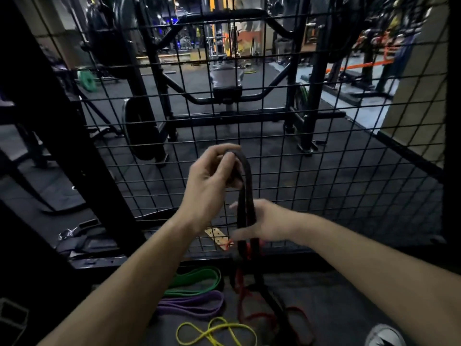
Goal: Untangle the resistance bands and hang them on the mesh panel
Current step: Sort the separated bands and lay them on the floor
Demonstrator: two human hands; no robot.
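Observation:
A black wire mesh panel [324,171] stands upright in front of me. My left hand [212,181] holds the top loop of a black resistance band [245,196] raised before the panel's lower half. Lower down, my right hand [264,223] grips the band's two hanging strands. Below that hand a red band [252,313] is wound around the black one and trails onto the floor. A green band [197,280], a purple band [192,304] and a thin yellow band [217,332] lie on the dark floor near my left forearm.
A thick black frame post [74,146] slants along the panel's left side. Straps with a metal clip [67,233] lie at its foot. Gym racks and weight plates stand behind the mesh. A light shoe [384,335] shows at the bottom right.

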